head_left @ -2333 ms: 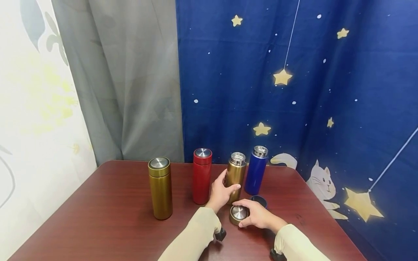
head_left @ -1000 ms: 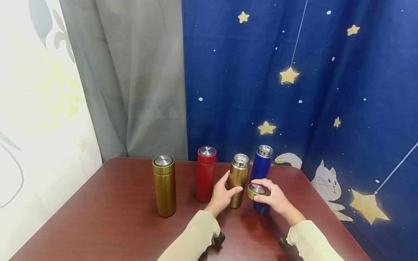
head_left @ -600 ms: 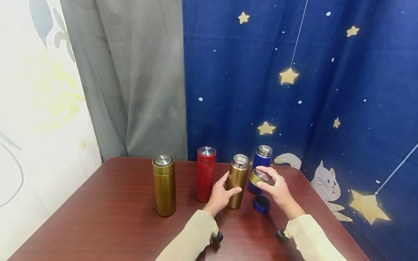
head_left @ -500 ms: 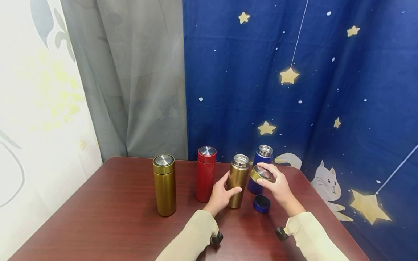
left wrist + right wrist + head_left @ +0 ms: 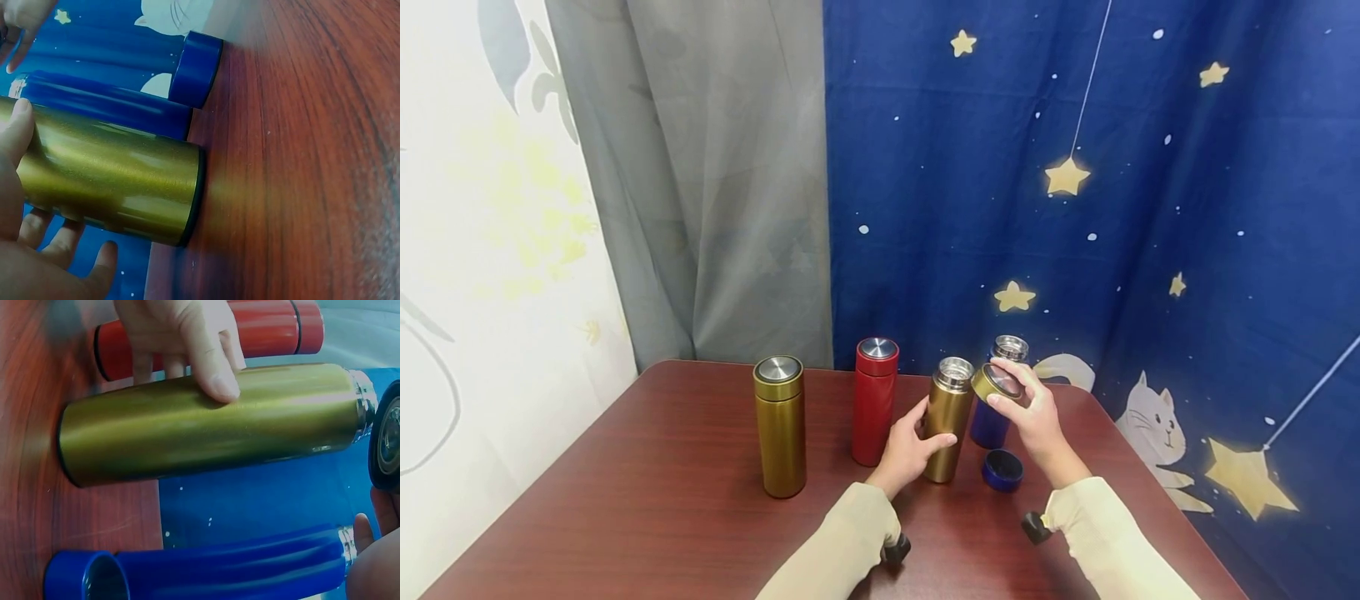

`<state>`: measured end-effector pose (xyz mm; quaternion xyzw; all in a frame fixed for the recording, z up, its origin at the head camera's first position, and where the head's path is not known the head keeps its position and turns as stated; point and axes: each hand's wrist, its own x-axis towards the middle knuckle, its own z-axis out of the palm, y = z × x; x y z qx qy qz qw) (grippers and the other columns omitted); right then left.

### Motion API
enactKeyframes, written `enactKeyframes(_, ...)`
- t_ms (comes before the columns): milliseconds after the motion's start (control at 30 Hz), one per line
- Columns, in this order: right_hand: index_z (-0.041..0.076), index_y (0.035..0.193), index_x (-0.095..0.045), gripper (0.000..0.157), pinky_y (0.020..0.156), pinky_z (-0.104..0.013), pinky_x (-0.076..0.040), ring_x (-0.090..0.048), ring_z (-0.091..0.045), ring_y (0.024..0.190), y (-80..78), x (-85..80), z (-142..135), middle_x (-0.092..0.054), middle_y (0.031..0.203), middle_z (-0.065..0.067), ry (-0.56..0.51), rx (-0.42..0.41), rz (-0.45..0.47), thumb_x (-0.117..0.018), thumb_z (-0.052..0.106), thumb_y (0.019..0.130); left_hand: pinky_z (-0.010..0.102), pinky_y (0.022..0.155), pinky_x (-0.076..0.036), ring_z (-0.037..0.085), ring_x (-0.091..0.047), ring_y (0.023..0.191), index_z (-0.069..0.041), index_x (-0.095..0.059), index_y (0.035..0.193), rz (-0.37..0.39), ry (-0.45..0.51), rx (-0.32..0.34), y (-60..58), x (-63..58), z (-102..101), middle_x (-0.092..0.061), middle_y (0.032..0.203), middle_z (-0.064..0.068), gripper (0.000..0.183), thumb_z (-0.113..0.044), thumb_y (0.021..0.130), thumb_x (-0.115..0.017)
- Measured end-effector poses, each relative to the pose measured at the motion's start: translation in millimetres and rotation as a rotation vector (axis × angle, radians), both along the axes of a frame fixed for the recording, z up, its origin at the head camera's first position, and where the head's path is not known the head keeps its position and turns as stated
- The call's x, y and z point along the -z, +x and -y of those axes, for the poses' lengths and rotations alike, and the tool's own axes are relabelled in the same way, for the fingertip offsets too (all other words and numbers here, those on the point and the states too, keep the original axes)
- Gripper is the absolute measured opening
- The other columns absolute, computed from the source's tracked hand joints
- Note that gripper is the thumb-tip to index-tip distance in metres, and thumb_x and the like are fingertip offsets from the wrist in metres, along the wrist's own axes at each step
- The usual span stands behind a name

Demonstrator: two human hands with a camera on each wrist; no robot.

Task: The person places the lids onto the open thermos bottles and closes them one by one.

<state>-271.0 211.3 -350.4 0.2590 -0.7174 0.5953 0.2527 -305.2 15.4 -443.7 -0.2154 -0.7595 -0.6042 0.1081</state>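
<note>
Upturned blue lid [image 5: 1002, 472] lying just right of uncapped gold vacuum flask [image 5: 951, 417]. Left hand [image 5: 908, 450] wrapping flask's lower body, thumb opposing fingers; flask standing upright, looking rigid, smooth, likely slippery, fairly weighty, mid-body wrap probably suiting best. Right hand [image 5: 1036, 412] pinching gold lid [image 5: 996, 383] by rim, tilted just beside flask's mouth; lid probably light, rim offering surest hold. Red flask [image 5: 874, 408] standing behind-left of flask, open blue flask [image 5: 990, 427] behind-right.
</note>
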Motion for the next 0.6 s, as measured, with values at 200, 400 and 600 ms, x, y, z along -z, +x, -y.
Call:
enactKeyframes(200,-0.010,0.129,-0.054,0.049,0.088,-0.018,-0.047,-0.057,-0.010,0.109,-0.8,-7.4,8,-0.055,0.124,-0.022,-0.028,-0.001,-0.019,-0.066,-0.011,0.081,0.037,0.094,-0.050,0.020,-0.063,0.108,-0.011,-0.046,0.145,-0.003,0.004,0.030,1.2,-2.1,1,-0.062,0.126,0.006,0.074,-0.026,0.081,-0.081)
enactKeyframes(400,-0.007,0.132,-0.053,0.053,0.093,-0.016,-0.040,-0.050,-0.017,0.115,-3.2,-16.5,16,-0.052,0.130,-0.026,0.029,0.039,-0.004,-0.068,-0.007,0.082,0.036,0.094,-0.050,0.019,-0.063,0.108,-0.011,-0.046,0.145,-0.006,-0.018,0.030,1.8,-3.6,3,-0.064,0.124,0.005,0.074,-0.027,0.081,-0.080)
enactKeyframes(600,-0.010,0.133,-0.052,0.055,0.094,-0.017,-0.039,-0.048,-0.031,0.117,10.9,-36.1,29,-0.051,0.131,-0.030,0.107,0.073,0.018,-0.069,-0.005,0.081,0.037,0.095,-0.049,0.021,-0.062,0.110,-0.011,-0.045,0.145,-0.021,-0.039,0.037,3.6,-6.4,5,-0.063,0.126,0.006,0.075,-0.028,0.082,-0.080)
